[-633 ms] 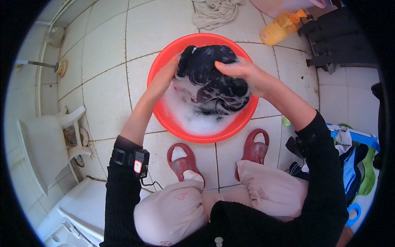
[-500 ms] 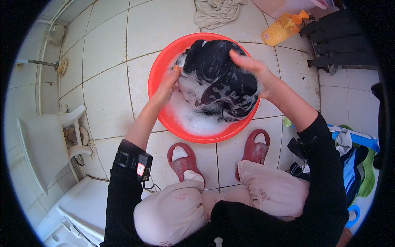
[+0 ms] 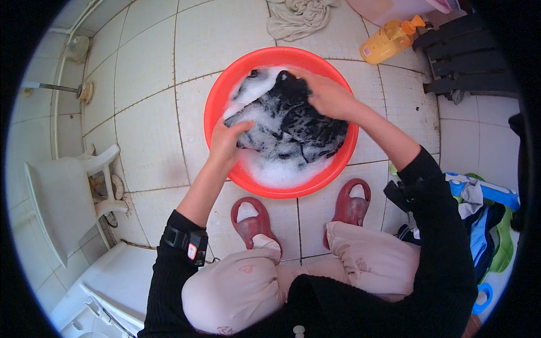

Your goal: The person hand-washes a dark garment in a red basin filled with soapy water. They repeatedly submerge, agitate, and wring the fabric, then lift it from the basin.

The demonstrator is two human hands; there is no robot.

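Head view looks down on a red basin point(image 3: 225, 101) on the tiled floor point(image 3: 152, 118), full of suds and a dark wet garment point(image 3: 293, 127). The left hand point(image 3: 225, 141) curls its fingers closed on the garment's near-left edge, gripping a fold at the basin's left side. The right hand point(image 3: 327, 96) is clenched on the bunched top of the garment at the far right of the basin, knuckles up, pressing down into it.

Since half a second ago, the right hand has shifted farther up and right with the cloth, the left hand has slid lower along the rim side, and more foam lies bare at the far left of the basin.

Red slippers point(image 3: 253, 219) stand just below the basin, on the person's feet. A yellow bottle point(image 3: 389, 40) lies beyond the basin to the right, near a crumpled grey cloth point(image 3: 298, 17). A white plastic chair point(image 3: 67, 197) stands at left; a heap of coloured clothes point(image 3: 484, 225) lies at right.
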